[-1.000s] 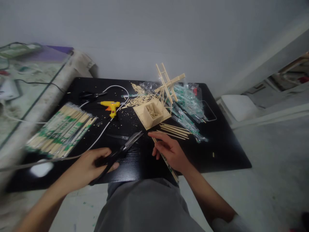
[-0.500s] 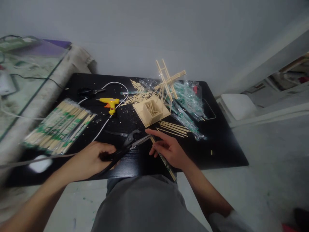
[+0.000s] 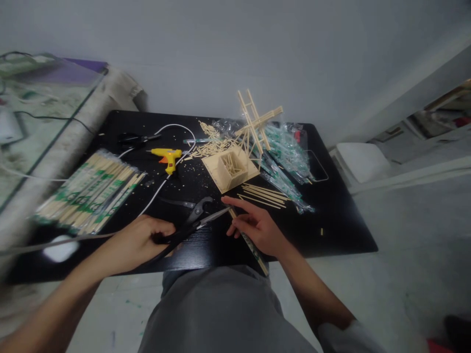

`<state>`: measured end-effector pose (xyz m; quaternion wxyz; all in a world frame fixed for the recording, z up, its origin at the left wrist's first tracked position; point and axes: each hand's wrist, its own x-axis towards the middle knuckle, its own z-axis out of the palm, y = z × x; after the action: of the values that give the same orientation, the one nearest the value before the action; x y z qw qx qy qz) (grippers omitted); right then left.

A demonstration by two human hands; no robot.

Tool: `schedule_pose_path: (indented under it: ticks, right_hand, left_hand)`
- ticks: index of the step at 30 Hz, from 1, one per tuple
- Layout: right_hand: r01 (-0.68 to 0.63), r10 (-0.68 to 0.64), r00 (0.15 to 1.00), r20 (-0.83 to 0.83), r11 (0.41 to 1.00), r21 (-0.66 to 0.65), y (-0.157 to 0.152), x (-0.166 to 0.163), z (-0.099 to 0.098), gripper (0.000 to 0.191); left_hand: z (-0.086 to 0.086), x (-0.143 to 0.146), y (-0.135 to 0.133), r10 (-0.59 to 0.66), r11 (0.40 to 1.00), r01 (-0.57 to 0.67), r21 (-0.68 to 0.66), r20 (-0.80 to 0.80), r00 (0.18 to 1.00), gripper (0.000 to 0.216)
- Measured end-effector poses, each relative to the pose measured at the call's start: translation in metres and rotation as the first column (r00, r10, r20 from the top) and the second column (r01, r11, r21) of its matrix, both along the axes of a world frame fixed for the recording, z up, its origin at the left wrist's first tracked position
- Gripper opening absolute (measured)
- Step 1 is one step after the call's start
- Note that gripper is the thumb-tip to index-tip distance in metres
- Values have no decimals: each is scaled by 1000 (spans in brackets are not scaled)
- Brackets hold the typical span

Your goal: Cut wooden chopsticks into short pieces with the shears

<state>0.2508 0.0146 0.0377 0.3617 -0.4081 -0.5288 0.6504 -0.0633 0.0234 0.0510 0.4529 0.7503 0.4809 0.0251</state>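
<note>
My left hand [image 3: 138, 241] grips the black handles of a pair of shears [image 3: 191, 223], whose blades stand apart and point right toward a chopstick. My right hand [image 3: 253, 225] is closed around that wrapped wooden chopstick [image 3: 253, 247], index finger stretched along it; the stick runs from the blade tips back toward my lap. Just beyond lie loose bare sticks [image 3: 263, 195] and a small square wooden box [image 3: 231, 169] built of sticks, with a stick frame [image 3: 255, 125] standing behind it.
On the black table [image 3: 338, 230] lie a bundle of wrapped chopsticks [image 3: 90, 189] at left, a yellow glue gun [image 3: 167, 157] with white cord, black pliers [image 3: 134, 139], cut stick bits and green-printed wrappers [image 3: 287, 157]. A glass case stands at far left.
The shears' blades have opened and shifted right toward the chopstick's tip. My right hand has stayed on the chopstick; the view has steadied slightly.
</note>
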Motion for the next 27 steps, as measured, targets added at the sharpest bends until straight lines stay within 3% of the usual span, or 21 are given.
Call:
schedule_pose_path:
  ticks: [5, 10, 17, 23, 27]
  right_hand:
    - [36, -36, 999, -38, 999, -5, 0, 0, -3, 46]
    - [100, -107, 980, -165, 994, -46, 0, -6, -7, 39]
    - [185, -219, 953, -208, 968, -171, 1, -12, -14, 27]
    - [302, -301, 942, -148, 953, -18, 4, -5, 14, 18]
    - [396, -383, 914, -136, 915, 79, 7, -4, 25, 14]
  left_hand:
    - [-11, -8, -2, 83, 995, -85, -53, -27, 996, 40]
    - [-14, -8, -1, 263, 957, -246, 153, -106, 959, 47]
    - [-18, -2, 1, 397, 879, -312, 361, -190, 898, 47]
    - [-43, -6, -6, 455, 835, -319, 448, -238, 858, 55]
    - [-59, -5, -11, 546, 743, -407, 531, -130, 828, 52]
